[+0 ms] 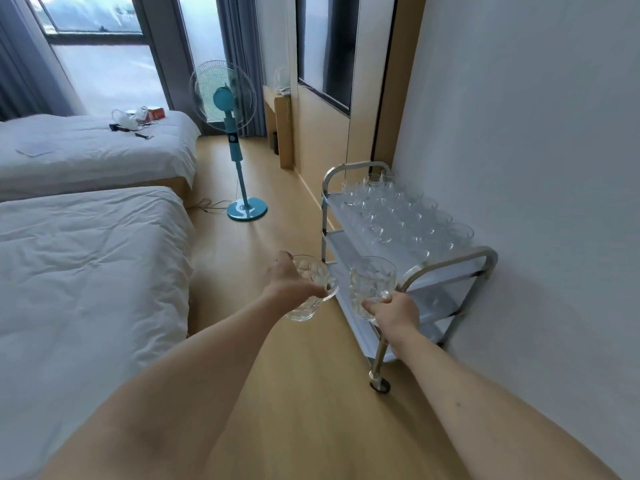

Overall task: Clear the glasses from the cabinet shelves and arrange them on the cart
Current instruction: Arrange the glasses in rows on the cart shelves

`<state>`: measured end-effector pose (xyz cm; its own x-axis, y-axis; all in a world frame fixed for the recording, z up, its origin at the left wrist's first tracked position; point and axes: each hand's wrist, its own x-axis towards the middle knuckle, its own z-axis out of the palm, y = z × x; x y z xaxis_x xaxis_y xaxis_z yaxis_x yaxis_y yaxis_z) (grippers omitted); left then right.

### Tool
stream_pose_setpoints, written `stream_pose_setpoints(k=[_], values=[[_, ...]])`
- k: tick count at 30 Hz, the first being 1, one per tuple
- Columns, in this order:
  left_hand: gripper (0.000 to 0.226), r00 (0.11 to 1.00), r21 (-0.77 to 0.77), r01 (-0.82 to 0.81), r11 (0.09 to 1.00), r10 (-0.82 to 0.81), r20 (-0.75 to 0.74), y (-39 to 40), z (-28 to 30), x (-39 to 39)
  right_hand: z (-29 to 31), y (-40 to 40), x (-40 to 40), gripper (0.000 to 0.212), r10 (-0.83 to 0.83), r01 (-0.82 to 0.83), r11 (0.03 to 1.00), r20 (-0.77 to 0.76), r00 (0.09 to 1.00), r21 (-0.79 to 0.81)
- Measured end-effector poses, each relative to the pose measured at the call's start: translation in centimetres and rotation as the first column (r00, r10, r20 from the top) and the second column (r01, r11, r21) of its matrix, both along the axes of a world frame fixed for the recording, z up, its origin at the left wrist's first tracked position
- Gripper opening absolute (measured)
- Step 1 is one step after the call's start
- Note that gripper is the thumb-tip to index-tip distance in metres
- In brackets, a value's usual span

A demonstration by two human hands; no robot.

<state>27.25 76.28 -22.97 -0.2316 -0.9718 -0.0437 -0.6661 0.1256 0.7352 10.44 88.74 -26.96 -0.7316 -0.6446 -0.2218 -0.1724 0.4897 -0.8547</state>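
Far left: two beds w/ white duvets, the near bed (86,271) filling the lower left, the far bed (93,150) behind it carrying a small clutter of cables and a red item (157,113) near its far edge, plus a flat sheet of paper (33,150). Behind them, big windows (104,57) w/ grey-blue curtains.

Centre: teal pedestal fan (225,98) stands upright on the light wood floor (277,393), its round base just beyond the foot of the near bed, cord trailing toward the bed.

Lower centre: both bare forearms reach fwd over the floor. Left hand (287,282) grips a clear dimpled glass mug (311,292), fingers curled round the body/handle side; mug is tilted a bit, held in the air just left of the cart's near corner. Right hand (394,310) pinches the handle of a second glass mug (372,285), held upright, in front of the cart's near end rail. The two mugs are just beside each other, apart.

Right: steel three-tier cart (485,258) w/ white shelves stands against the white wall (536,133). Top shelf holds many clear glasses (398,216) in close rows, covering most of it from the far end; near end of that shelf is bare. Lower shelves mostly hidden. Beyond the cart, wood-panel wall w/ a dark-framed panel (329,64), and a glass kettle (281,79) on a ledge.
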Motion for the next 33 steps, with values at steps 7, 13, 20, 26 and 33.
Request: stream_pose_setpoints(k=[7,13,20,26,33], values=[[0.109,0.989,0.020,0.133,0.991,-0.134,0.063,-8.1,-0.9,-2.4,-1.5,-6.2,-0.6,0.035,-0.126,0.125,0.991,0.005,0.992,0.047],[0.102,0.968,0.039,0.240,0.970,-0.242,0.066,-14.9,-2.5,-6.5,-3.4,-11.8,-4.4,0.040,-0.198,0.198,0.979,-0.018,0.980,0.054],[0.102,0.910,0.084,0.375,0.923,-0.384,0.157,-22.2,-4.5,-13.3,-6.5,-19.4,-10.6,0.045,-0.322,0.321,0.946,0.029,0.946,0.039],[0.098,0.804,0.090,0.515,0.852,-0.517,0.294,-27.8,-6.2,-20.3,-8.3,-24.1,-15.5,0.048,-0.404,0.401,0.914,0.075,0.912,0.057],[0.118,0.670,0.143,0.677,0.722,-0.685,0.287,-30.7,-8.5,-27.4,-10.7,-25.3,-18.6,0.048,-0.511,0.503,0.858,0.075,0.856,0.107]])
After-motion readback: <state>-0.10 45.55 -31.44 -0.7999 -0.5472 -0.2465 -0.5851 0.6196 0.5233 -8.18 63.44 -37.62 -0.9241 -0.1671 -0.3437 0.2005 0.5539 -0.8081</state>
